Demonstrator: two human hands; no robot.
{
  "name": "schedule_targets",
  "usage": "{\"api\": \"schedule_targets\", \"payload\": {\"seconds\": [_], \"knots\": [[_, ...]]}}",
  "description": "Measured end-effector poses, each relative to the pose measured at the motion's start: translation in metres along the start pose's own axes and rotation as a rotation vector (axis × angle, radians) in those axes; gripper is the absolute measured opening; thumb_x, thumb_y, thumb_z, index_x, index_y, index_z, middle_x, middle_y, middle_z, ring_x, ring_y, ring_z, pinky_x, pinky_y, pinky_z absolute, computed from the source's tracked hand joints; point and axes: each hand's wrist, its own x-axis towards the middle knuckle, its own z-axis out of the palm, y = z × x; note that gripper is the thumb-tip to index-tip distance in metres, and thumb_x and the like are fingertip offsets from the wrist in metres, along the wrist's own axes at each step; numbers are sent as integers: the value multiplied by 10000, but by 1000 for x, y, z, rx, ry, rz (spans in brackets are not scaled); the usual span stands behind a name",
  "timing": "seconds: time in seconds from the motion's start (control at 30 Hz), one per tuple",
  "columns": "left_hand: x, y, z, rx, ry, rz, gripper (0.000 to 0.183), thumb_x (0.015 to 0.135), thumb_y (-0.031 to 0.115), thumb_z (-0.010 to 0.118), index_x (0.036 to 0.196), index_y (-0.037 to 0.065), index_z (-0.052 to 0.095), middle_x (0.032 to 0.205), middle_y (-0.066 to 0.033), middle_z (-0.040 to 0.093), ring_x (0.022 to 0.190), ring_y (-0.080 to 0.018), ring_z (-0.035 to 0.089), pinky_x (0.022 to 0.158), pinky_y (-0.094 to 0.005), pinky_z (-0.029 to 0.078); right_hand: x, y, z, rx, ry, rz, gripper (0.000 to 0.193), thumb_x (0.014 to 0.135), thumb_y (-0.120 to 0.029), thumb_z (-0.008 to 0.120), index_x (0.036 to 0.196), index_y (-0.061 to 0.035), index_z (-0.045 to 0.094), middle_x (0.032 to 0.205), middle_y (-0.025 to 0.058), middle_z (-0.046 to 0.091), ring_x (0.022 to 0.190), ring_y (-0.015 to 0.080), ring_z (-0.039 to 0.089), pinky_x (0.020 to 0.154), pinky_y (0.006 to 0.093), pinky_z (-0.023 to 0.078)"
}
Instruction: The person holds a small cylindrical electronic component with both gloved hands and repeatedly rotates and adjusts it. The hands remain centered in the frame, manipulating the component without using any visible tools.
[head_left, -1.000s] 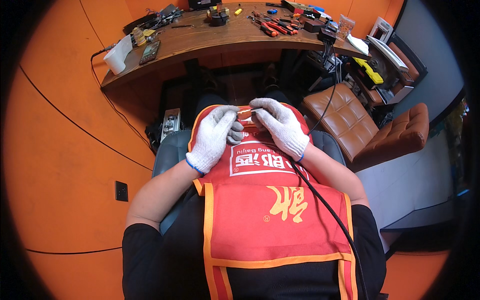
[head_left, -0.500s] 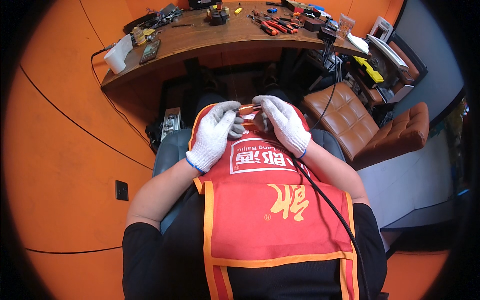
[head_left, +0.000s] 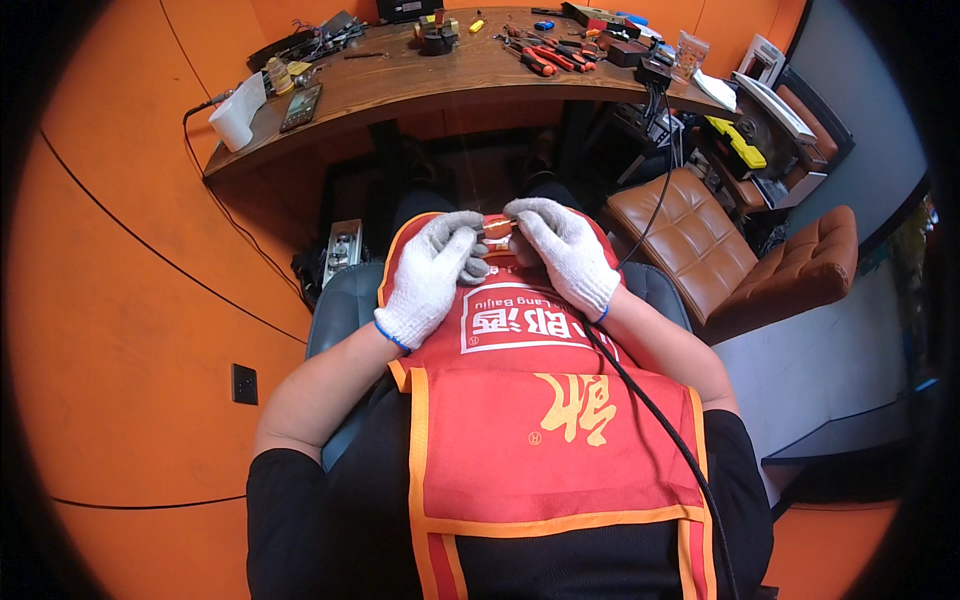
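Note:
Both my hands wear white knit gloves and meet above my lap, in front of the red apron [head_left: 560, 480]. Between their fingertips runs a short copper-coloured stretch of wire [head_left: 497, 229], apparently the bared part of a dark cable. My left hand [head_left: 437, 268] pinches its left end, fingers closed. From the other side my right hand [head_left: 566, 252] grips the right end between thumb and fingers. A black cable [head_left: 650, 398] trails from under my right hand down across the apron. Fine detail of the wire is too small to make out.
Ahead stands a wooden desk [head_left: 420, 88] with red-handled pliers [head_left: 545, 62], a phone [head_left: 301, 107], a paper roll [head_left: 236, 118] and a plastic cup [head_left: 689, 54]. A brown leather chair [head_left: 690, 235] is at the right, an orange wall [head_left: 130, 330] at the left.
My right hand has shifted slightly left, so the fingertips are closer together and less of the dark cable shows between them. The left hand has barely moved.

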Motion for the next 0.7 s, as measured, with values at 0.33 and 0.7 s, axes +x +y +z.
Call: {"api": "schedule_targets", "payload": {"seconds": [0.33, 0.7], "knots": [[1, -1, -1, -56, 39, -34, 283, 1088, 220, 509, 1265, 26, 615, 924, -42, 663, 735, -88, 628, 678, -230, 537, 2, 3, 0, -56, -30, 0, 373, 1049, -173, 574, 1364, 26, 551, 1100, 85, 657, 950, 131, 617, 863, 246, 518], [1, -2, -1, -91, 20, -37, 268, 1089, 189, 502, 1270, 23, 609, 949, -58, 676, 747, -92, 639, 694, -237, 547, 1, 1, 0, 51, -43, 63, 364, 1053, -176, 564, 1357, 24, 570, 960, 46, 655, 799, 90, 565, 711, 235, 487]]}}
